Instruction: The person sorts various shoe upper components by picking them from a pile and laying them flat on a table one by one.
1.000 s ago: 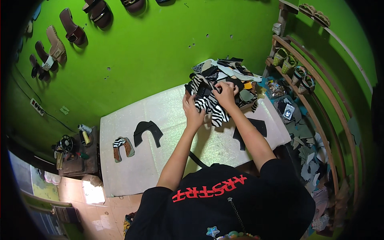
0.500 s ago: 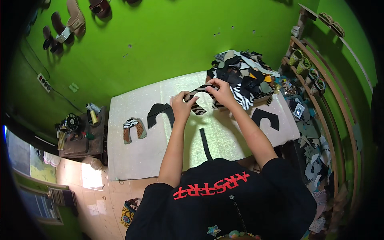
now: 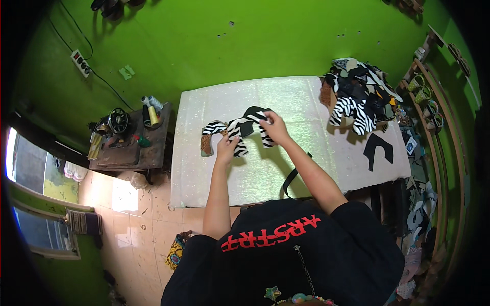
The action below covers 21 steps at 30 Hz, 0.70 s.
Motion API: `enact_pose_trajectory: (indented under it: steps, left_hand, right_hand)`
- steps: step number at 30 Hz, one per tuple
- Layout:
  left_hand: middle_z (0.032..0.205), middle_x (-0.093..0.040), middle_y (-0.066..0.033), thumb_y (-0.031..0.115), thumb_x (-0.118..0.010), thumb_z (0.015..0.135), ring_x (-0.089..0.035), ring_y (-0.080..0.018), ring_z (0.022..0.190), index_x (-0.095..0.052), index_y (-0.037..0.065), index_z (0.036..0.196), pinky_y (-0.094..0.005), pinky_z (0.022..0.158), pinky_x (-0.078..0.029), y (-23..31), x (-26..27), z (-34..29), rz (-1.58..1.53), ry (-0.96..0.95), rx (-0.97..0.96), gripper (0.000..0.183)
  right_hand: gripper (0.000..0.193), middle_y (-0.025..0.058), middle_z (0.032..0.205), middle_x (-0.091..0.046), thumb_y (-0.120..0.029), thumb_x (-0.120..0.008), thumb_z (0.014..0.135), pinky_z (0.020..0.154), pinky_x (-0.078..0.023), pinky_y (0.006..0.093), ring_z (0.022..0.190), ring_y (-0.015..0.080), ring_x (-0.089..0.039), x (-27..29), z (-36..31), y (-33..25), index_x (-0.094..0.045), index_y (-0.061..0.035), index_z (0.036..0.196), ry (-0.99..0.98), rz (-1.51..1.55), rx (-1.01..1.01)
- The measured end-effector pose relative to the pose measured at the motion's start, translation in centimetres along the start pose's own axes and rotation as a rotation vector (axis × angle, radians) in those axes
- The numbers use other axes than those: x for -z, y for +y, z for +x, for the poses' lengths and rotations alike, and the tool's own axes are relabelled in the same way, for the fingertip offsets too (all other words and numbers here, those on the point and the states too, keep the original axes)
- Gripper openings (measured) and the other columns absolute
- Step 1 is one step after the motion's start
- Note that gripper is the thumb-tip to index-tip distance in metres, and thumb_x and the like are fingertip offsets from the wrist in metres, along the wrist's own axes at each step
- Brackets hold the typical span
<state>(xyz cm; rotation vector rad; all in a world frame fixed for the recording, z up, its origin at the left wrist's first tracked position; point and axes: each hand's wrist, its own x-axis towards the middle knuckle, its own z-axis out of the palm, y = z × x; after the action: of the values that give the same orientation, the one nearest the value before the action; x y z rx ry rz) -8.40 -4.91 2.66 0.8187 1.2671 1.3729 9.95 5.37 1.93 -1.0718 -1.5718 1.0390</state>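
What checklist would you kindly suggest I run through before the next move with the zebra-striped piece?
1. Zebra-striped piece held by both left hand and right hand: ok.
2. Black piece beside it fully visible: not ok, partly covered.
3. Those two pieces' edges matched: cannot tell.
4. Brown-patterned piece unobstructed: not ok, its right side is partly hidden.
5. Black curved piece at right apart from both hands: ok.

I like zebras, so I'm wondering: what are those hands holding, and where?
A zebra-striped, arch-shaped piece. The left hand grips its left side, and the right hand grips its upper right side.
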Motion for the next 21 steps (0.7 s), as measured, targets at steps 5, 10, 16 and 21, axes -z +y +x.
enact_pose_trajectory:
  steps: [5, 10, 16, 21]
  left_hand:
    - [0.097, -0.063, -0.0068, 0.010, -0.053, 0.091, -0.059, -0.0117, 0.082, -0.052, -0.004, 0.114, -0.0245, 0.072, -0.048, -2.1, 9.2, 0.5, 0.117, 0.214, -0.079, 0.026]
    - [0.091, -0.062, -0.0066, 0.002, -0.048, 0.090, -0.061, -0.0138, 0.078, -0.050, -0.004, 0.116, -0.0257, 0.070, -0.050, -2.5, 12.5, 0.7, 0.086, 0.265, 0.058, 0.027]
    - [0.099, -0.063, -0.0136, -0.006, -0.053, 0.082, -0.062, -0.0169, 0.084, -0.048, -0.007, 0.118, -0.0265, 0.071, -0.050, -2.2, 16.2, 3.0, 0.149, 0.346, 0.046, 0.037]
    - [0.096, -0.064, -0.0147, -0.008, -0.057, 0.076, -0.064, -0.0188, 0.083, -0.048, -0.004, 0.121, -0.0282, 0.071, -0.051, -4.8, 20.6, 5.6, 0.208, 0.379, -0.010, 0.045]
  right_hand:
    - [0.020, 0.0014, 0.068, -0.054, -0.012, -0.065, 0.076, 0.055, -0.043, 0.0254, 0.061, 0.0078, -0.052, -7.4, -3.0, -0.6, -0.058, -0.0001, 0.091, -0.283, -0.106, -0.227]
    - [0.020, 0.0066, 0.066, -0.059, -0.012, -0.065, 0.074, 0.058, -0.047, 0.0293, 0.059, 0.0152, -0.057, -11.1, -2.5, -0.8, -0.061, 0.0005, 0.088, -0.264, -0.232, -0.233]
    - [0.019, 0.0147, 0.071, -0.066, -0.013, -0.067, 0.071, 0.065, -0.051, 0.0323, 0.067, 0.0235, -0.066, -14.1, -0.1, -0.2, -0.066, -0.0006, 0.085, -0.269, -0.278, -0.292]
    - [0.016, 0.0167, 0.070, -0.064, -0.010, -0.067, 0.070, 0.064, -0.051, 0.0337, 0.067, 0.0273, -0.065, -16.8, 0.9, -0.3, -0.066, -0.0002, 0.083, -0.239, -0.345, -0.234]
